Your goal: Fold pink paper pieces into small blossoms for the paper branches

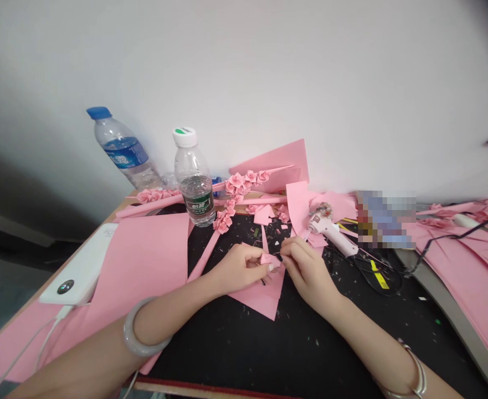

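Observation:
Between thumb and fingers, my left hand [239, 269] pinches a small folded piece of pink paper [266, 259]. My right hand [306, 269] is closed close beside it, fingertips together at something dark and tiny that I cannot make out. Under both hands a pink paper sheet [264, 299] lies on the black mat [227, 343]. A rolled pink paper stem with folded flowers [222, 220] rests just left of my left hand. Beyond my right hand lies a white glue gun [335, 235], its nozzle end near a pink paper strip [297, 205].
A clear water bottle [194, 188] stands behind the mat, and a blue-capped bottle [123, 149] leans against the wall. Large pink sheets [144, 255] and a white power bank [81, 271] with a cable lie left. A black cord [387, 285] and more pink paper [468, 277] are right.

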Demonstrator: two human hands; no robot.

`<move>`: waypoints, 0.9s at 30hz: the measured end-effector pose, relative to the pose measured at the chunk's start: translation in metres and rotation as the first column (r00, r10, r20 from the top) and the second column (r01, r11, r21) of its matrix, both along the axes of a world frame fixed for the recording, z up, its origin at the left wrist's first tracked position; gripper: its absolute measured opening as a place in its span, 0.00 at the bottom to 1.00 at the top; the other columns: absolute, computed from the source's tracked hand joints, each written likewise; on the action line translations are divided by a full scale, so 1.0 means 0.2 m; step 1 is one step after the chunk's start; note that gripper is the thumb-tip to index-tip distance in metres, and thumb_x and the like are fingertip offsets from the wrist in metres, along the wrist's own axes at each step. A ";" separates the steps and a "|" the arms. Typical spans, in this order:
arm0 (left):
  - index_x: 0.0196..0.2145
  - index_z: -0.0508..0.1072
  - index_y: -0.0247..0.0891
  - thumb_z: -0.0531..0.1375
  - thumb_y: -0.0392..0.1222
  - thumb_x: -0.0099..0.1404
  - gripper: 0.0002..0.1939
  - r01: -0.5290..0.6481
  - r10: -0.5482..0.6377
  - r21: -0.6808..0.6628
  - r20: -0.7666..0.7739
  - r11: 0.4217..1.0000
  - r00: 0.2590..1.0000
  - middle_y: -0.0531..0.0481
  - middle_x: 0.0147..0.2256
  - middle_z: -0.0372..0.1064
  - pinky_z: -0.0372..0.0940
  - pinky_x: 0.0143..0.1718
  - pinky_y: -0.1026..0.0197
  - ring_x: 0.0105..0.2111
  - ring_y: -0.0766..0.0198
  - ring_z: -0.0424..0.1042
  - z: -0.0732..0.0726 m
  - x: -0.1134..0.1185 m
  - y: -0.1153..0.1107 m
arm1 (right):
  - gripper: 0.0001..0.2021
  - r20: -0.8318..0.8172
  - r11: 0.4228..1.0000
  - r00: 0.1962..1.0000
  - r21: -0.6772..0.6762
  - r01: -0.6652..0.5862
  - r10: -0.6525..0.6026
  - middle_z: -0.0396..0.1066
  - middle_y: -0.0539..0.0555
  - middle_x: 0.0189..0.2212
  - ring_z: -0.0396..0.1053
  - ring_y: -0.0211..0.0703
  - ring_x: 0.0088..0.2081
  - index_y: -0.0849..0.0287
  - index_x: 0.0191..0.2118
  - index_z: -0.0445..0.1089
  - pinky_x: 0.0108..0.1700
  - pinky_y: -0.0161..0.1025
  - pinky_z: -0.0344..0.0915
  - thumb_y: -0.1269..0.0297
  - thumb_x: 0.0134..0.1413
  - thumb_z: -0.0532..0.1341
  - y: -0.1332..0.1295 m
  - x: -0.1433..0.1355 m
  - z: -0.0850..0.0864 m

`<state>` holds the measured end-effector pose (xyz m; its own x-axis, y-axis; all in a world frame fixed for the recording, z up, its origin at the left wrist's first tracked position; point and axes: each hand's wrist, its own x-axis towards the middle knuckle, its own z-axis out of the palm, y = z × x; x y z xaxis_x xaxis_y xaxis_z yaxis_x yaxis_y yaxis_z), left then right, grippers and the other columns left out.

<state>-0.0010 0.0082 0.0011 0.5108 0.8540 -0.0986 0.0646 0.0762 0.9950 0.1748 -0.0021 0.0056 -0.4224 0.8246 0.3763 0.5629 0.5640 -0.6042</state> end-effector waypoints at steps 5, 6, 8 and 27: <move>0.35 0.74 0.32 0.60 0.40 0.54 0.11 -0.019 0.026 0.119 -0.065 0.993 0.998 0.48 0.28 0.73 0.68 0.30 0.63 0.25 0.62 0.73 -0.01 0.00 0.01 | 0.07 -0.003 1.000 1.000 -0.008 -0.019 0.019 0.61 0.55 0.34 0.62 0.42 0.37 0.57 0.31 0.60 0.38 0.39 0.61 0.73 0.58 0.49 0.00 0.00 0.01; 0.35 0.74 0.32 0.60 0.39 0.54 0.11 -0.021 0.028 0.105 -0.063 0.994 0.998 0.48 0.27 0.73 0.68 0.29 0.63 0.25 0.63 0.73 -0.01 0.00 0.01 | 0.07 -0.004 0.999 1.000 -0.013 -0.029 0.029 0.61 0.55 0.33 0.62 0.42 0.36 0.58 0.31 0.60 0.37 0.39 0.61 0.72 0.58 0.49 0.00 0.00 0.02; 0.33 0.74 0.32 0.60 0.40 0.54 0.10 -0.013 0.016 0.050 -0.042 0.999 0.999 0.48 0.27 0.73 0.69 0.30 0.62 0.26 0.62 0.73 -0.02 0.00 0.01 | 0.07 -0.011 0.999 0.999 -0.023 -0.043 0.043 0.61 0.55 0.34 0.62 0.42 0.36 0.58 0.30 0.60 0.37 0.39 0.61 0.73 0.58 0.49 0.00 -0.01 0.02; 0.27 0.78 0.33 0.56 0.34 0.54 0.10 -0.068 0.078 0.126 -0.079 0.990 0.994 0.48 0.27 0.76 0.69 0.30 0.65 0.29 0.61 0.75 -0.01 0.00 0.02 | 0.07 -0.102 0.997 0.992 -0.017 0.071 -0.072 0.60 0.57 0.41 0.64 0.46 0.40 0.56 0.36 0.68 0.33 0.40 0.65 0.71 0.52 0.56 -0.03 -0.03 0.00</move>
<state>-0.0014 0.0115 -0.0002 0.4411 0.8969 -0.0303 0.1468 -0.0388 0.9884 0.1691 -0.0074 0.0050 -0.3223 0.8566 0.4030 0.5361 0.5160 -0.6681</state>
